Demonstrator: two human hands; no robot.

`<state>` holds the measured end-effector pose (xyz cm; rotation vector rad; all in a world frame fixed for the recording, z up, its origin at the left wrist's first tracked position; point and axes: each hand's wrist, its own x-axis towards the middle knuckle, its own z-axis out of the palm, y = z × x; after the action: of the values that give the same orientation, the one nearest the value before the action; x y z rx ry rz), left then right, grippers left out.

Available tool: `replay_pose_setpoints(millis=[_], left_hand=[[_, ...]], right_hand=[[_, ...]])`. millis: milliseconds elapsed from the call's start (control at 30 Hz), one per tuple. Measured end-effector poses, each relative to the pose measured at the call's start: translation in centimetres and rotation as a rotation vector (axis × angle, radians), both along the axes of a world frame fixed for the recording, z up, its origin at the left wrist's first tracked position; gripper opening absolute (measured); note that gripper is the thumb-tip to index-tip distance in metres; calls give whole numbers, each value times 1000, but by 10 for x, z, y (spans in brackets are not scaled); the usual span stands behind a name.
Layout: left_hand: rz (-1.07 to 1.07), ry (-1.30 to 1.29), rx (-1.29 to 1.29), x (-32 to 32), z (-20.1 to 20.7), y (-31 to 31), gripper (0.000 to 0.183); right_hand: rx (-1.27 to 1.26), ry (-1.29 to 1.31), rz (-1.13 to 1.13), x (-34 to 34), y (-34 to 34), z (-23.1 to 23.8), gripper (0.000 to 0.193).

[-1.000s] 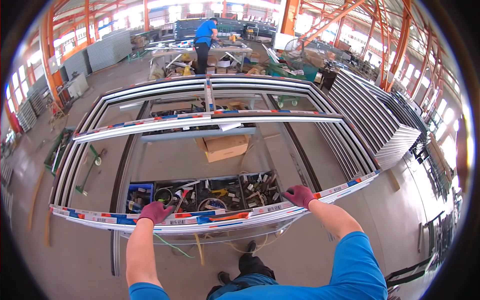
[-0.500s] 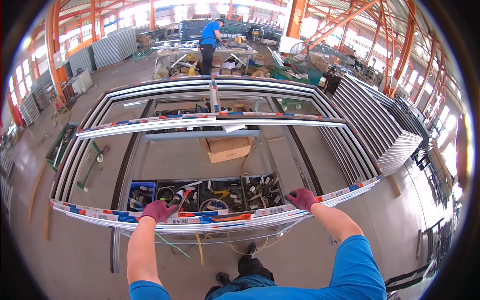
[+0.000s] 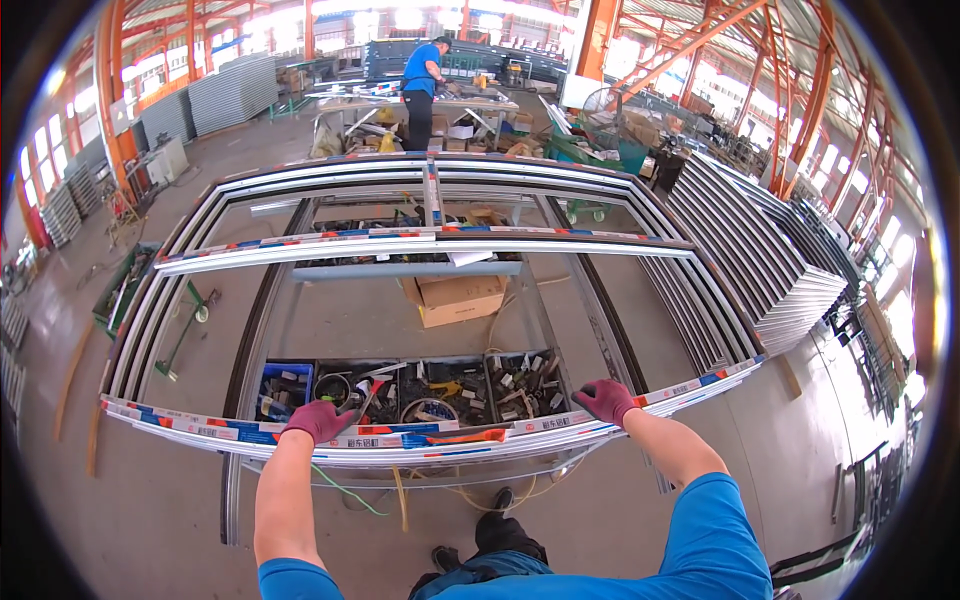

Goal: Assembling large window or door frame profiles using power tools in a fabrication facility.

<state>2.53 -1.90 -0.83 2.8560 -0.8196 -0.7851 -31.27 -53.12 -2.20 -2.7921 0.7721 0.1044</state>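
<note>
A large pale metal window frame (image 3: 560, 427) lies flat across a stand in front of me, its rails covered with printed protective film. My left hand (image 3: 322, 421), in a maroon glove, is closed over the near rail, left of the middle. Farther right on that same rail, my right hand (image 3: 606, 401), gloved alike, grips it with the thumb pointing inward. Between the hands, an orange and blue strip-like item (image 3: 465, 437) lies along the rail; its kind I cannot make out. Just beyond my left fingers is a red-ended tool (image 3: 372, 392), over the parts tray.
Under the frame, a divided parts tray (image 3: 480, 388) holds loose hardware, and a cardboard box (image 3: 458, 300) sits farther back. Stacked metal frames (image 3: 745, 245) stand at the right. Beyond, a person in blue (image 3: 418, 85) works at a bench. A green hose (image 3: 350, 492) hangs near my legs.
</note>
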Motion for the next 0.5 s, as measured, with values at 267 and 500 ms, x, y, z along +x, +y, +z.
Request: replay_pose_setpoints(millis=[267,500], left_hand=[[8,-26,10,-2,1,1,75],[-7,-59,-11,5,-14,4,75]], right_hand=[[4,-4,-11,1,3,3,49],[1,22,-18,2,7,8,48]])
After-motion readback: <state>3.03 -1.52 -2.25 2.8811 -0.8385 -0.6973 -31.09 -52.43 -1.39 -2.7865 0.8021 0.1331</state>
